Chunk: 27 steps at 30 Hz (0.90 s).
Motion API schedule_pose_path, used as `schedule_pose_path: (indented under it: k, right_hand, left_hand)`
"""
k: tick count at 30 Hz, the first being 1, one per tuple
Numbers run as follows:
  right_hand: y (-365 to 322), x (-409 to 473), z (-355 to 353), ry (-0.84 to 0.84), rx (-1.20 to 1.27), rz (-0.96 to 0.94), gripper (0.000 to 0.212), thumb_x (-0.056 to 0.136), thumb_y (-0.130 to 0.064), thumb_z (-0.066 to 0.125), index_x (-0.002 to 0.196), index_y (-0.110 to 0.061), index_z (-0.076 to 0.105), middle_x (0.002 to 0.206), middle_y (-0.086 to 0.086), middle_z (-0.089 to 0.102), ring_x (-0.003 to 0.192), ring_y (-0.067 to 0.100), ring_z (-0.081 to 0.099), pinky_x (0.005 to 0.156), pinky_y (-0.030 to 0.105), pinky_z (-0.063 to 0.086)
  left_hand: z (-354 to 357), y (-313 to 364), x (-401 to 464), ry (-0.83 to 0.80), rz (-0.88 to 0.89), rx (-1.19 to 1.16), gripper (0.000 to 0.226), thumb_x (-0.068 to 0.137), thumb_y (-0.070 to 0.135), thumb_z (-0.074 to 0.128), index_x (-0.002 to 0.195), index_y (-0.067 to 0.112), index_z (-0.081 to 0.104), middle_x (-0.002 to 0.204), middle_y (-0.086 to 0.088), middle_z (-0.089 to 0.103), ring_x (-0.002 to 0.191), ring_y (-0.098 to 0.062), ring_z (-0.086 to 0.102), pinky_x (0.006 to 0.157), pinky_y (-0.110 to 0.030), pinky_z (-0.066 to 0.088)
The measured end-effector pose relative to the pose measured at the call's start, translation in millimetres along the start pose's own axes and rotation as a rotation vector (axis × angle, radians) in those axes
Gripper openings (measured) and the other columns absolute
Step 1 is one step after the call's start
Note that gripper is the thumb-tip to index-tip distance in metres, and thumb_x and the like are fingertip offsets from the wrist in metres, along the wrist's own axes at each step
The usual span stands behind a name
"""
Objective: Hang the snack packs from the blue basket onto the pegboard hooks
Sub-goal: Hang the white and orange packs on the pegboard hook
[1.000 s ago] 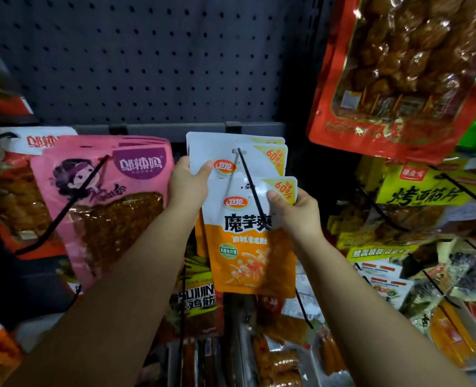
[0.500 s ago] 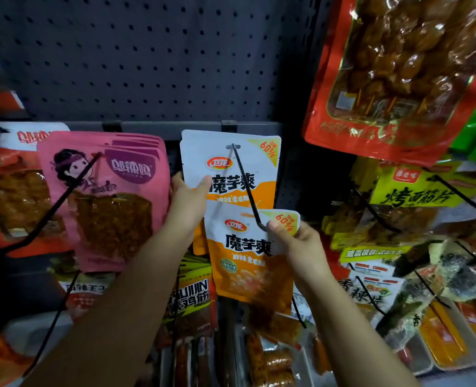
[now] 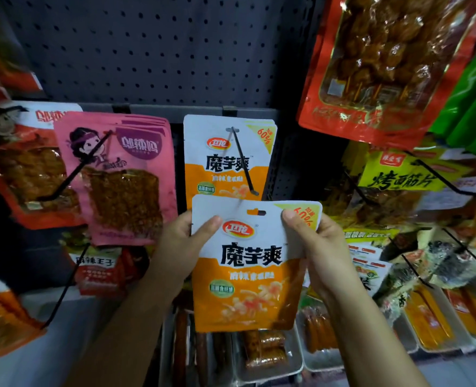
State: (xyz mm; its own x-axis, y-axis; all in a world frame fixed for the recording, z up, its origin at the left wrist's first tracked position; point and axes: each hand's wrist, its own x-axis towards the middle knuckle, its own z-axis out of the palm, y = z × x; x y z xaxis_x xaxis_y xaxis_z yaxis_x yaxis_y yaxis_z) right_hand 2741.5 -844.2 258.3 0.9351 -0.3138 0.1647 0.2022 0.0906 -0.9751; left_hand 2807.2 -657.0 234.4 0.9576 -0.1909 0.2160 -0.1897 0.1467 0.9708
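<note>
I hold a white-and-orange snack pack upright in front of the grey pegboard. My left hand grips its upper left edge, thumb on the front. My right hand pinches its upper right corner. The pack's hang slot sits just below the tip of a black hook, off the hook. Identical packs hang on that hook against the board. The blue basket is out of view.
Pink packs hang on a hook to the left, with red packs beyond them. A large red pack hangs upper right, yellow packs below it. Trays of snacks lie underneath.
The front pack has come down along the hook and off its tip. My left hand left the hanging packs and took hold of this pack's left edge.
</note>
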Motion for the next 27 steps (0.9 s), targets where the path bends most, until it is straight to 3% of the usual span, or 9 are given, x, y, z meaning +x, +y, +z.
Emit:
schedule_pose_path:
  k: [4, 7, 11, 16, 20, 27]
  right_hand:
    - [-11, -9, -1, 0.026, -0.052, -0.086, 0.025, 0.068, -0.049, 0.071, 0.083, -0.029, 0.075, 0.084, -0.002, 0.077, 0.078, 0.016, 0.074, 0.058, 0.024, 0.055]
    - [-20, -13, 2, 0.041, -0.07, -0.16, 0.023, 0.067, -0.049, 0.071, 0.079, -0.03, 0.075, 0.077, -0.005, 0.076, 0.072, 0.014, 0.073, 0.057, 0.028, 0.056]
    - [-35, -11, 10, 0.076, -0.03, -0.244, 0.005, 0.075, -0.034, 0.072, 0.073, -0.031, 0.075, 0.07, -0.009, 0.074, 0.064, 0.005, 0.07, 0.053, 0.02, 0.052]
    - [-40, -7, 16, 0.095, -0.001, -0.214, 0.01, 0.082, -0.027, 0.071, 0.072, -0.028, 0.075, 0.076, -0.003, 0.076, 0.069, 0.012, 0.072, 0.056, 0.023, 0.054]
    - [-33, -3, 17, 0.123, -0.015, -0.149, 0.009, 0.082, -0.028, 0.07, 0.075, -0.026, 0.076, 0.079, 0.002, 0.077, 0.074, 0.018, 0.074, 0.06, 0.03, 0.058]
    - [-19, 6, 15, 0.112, -0.091, -0.126, 0.009, 0.083, -0.032, 0.068, 0.079, -0.028, 0.075, 0.081, 0.002, 0.076, 0.074, 0.017, 0.073, 0.057, 0.027, 0.056]
  left_hand:
    - [5, 15, -18, 0.002, 0.054, -0.078, 0.02, 0.072, 0.033, 0.062, 0.088, 0.026, 0.071, 0.085, 0.008, 0.076, 0.076, -0.012, 0.073, 0.057, -0.017, 0.053]
    - [6, 27, -25, 0.012, 0.094, -0.13, 0.014, 0.075, 0.03, 0.064, 0.084, 0.03, 0.074, 0.082, 0.009, 0.076, 0.074, -0.01, 0.072, 0.056, -0.017, 0.053]
    - [7, 44, -23, 0.02, 0.167, -0.107, 0.02, 0.08, 0.025, 0.06, 0.089, 0.035, 0.074, 0.09, 0.007, 0.076, 0.084, -0.013, 0.072, 0.065, -0.022, 0.056]
    - [8, 51, -18, 0.057, 0.179, -0.079, 0.016, 0.081, 0.027, 0.064, 0.095, 0.024, 0.071, 0.099, -0.002, 0.075, 0.093, -0.023, 0.071, 0.079, -0.038, 0.057]
    - [9, 46, -17, 0.06, 0.153, -0.093, 0.025, 0.077, 0.03, 0.062, 0.099, 0.02, 0.068, 0.098, -0.003, 0.075, 0.09, -0.023, 0.071, 0.075, -0.035, 0.058]
    - [1, 26, -5, 0.078, 0.158, -0.034, 0.021, 0.077, 0.033, 0.061, 0.096, 0.027, 0.069, 0.094, 0.008, 0.075, 0.085, -0.013, 0.072, 0.065, -0.021, 0.056]
